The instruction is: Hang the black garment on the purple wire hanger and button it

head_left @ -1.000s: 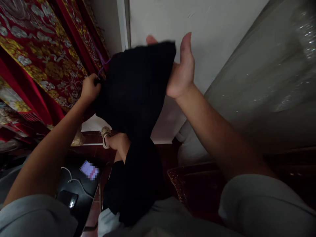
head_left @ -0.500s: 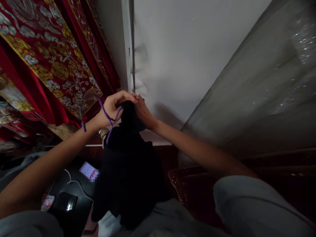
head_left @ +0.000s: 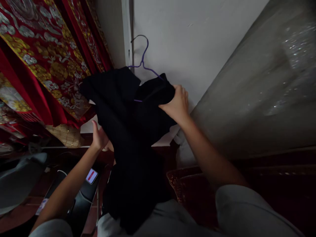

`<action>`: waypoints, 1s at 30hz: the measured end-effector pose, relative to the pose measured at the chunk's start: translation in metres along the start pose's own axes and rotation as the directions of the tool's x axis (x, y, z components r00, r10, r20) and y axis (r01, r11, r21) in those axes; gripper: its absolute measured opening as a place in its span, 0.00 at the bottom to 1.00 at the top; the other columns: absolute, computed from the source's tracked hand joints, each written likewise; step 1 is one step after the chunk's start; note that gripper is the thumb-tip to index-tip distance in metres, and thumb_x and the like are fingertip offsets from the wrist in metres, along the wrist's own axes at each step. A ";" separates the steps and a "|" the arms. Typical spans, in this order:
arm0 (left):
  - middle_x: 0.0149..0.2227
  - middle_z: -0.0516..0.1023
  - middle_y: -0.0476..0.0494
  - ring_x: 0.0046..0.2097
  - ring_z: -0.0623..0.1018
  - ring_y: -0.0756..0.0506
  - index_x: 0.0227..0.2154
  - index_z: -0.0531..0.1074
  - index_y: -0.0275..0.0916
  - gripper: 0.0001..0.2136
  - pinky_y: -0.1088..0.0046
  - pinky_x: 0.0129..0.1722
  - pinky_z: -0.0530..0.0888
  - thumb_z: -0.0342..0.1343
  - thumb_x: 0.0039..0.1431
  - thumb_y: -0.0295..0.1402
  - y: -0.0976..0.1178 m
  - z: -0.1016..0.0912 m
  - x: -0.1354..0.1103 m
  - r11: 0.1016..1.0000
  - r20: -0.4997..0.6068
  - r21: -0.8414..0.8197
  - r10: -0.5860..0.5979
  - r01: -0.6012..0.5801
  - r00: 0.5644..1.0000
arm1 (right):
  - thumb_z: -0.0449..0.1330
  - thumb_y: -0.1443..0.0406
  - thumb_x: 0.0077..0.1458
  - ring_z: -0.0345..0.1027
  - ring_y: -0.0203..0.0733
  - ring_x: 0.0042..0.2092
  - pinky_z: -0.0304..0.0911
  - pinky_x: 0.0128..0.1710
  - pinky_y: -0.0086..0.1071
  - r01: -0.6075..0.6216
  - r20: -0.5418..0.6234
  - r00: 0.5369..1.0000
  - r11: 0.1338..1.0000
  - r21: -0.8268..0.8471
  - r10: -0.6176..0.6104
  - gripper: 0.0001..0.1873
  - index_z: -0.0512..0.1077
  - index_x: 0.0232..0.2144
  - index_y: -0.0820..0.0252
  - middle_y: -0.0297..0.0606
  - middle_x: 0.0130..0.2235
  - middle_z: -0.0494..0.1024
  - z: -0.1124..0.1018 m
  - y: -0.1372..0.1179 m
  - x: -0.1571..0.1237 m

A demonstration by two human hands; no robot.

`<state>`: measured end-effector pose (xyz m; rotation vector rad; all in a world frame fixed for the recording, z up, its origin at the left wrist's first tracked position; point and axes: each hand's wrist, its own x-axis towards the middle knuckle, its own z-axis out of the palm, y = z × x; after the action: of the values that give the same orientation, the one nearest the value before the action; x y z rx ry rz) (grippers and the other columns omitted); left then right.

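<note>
Black garment (head_left: 123, 131) hangs in front of you on a purple wire hanger (head_left: 144, 64), whose hook rises above the cloth against the white wall (head_left: 197, 42). Your right hand (head_left: 176, 105) has its fingers closed on the garment's upper right shoulder, holding it up. Your left hand (head_left: 98, 136) sits at the left edge of the cloth lower down, thumb raised, touching the fabric; whether its fingers grip is hidden. The cloth drapes down to your lap. A lit phone (head_left: 92, 175) lies below your left arm, beside red-and-gold embroidered fabric (head_left: 44, 56).
</note>
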<state>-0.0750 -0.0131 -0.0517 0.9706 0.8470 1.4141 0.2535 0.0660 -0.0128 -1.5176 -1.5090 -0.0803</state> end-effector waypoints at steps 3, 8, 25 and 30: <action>0.55 0.82 0.36 0.63 0.77 0.32 0.48 0.78 0.39 0.35 0.54 0.64 0.74 0.71 0.46 0.60 -0.009 0.000 0.005 0.986 -0.090 0.108 0.141 -0.131 0.986 | 0.74 0.64 0.44 0.61 0.63 0.63 0.60 0.64 0.59 -0.024 0.032 0.999 1.000 0.004 0.024 0.39 0.63 0.56 0.61 0.52 0.57 0.68 -0.009 -0.004 0.016; 0.52 0.83 0.35 0.55 0.82 0.33 0.47 0.78 0.37 0.27 0.54 0.59 0.78 0.76 0.47 0.44 -0.021 0.002 0.004 0.948 -0.205 0.273 0.226 -0.166 0.952 | 0.74 0.65 0.42 0.61 0.64 0.64 0.59 0.65 0.57 -0.056 0.074 0.996 0.998 -0.007 0.057 0.39 0.64 0.55 0.63 0.54 0.57 0.69 -0.017 -0.008 0.024; 0.46 0.82 0.43 0.55 0.80 0.38 0.47 0.75 0.43 0.18 0.62 0.57 0.77 0.63 0.51 0.36 -0.060 0.011 -0.058 0.998 -0.527 0.001 -0.049 0.059 0.849 | 0.67 0.52 0.56 0.62 0.57 0.65 0.64 0.61 0.51 0.134 -0.086 0.989 0.977 0.169 -0.121 0.33 0.65 0.61 0.51 0.49 0.62 0.67 -0.063 -0.041 -0.029; 0.36 0.80 0.48 0.43 0.81 0.42 0.41 0.73 0.41 0.16 0.67 0.47 0.78 0.62 0.46 0.33 -0.074 0.030 -0.077 0.978 -0.550 -0.174 -0.193 0.115 0.813 | 0.51 0.39 0.65 0.66 0.39 0.29 0.63 0.31 0.33 -0.238 0.112 0.969 0.708 0.665 0.221 0.30 0.70 0.29 0.57 0.36 0.26 0.70 0.008 -0.057 -0.103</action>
<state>-0.0185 -0.0854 -0.1141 0.3551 1.2171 1.6166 0.1795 -0.0177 -0.0513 -1.0809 -1.1564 0.5878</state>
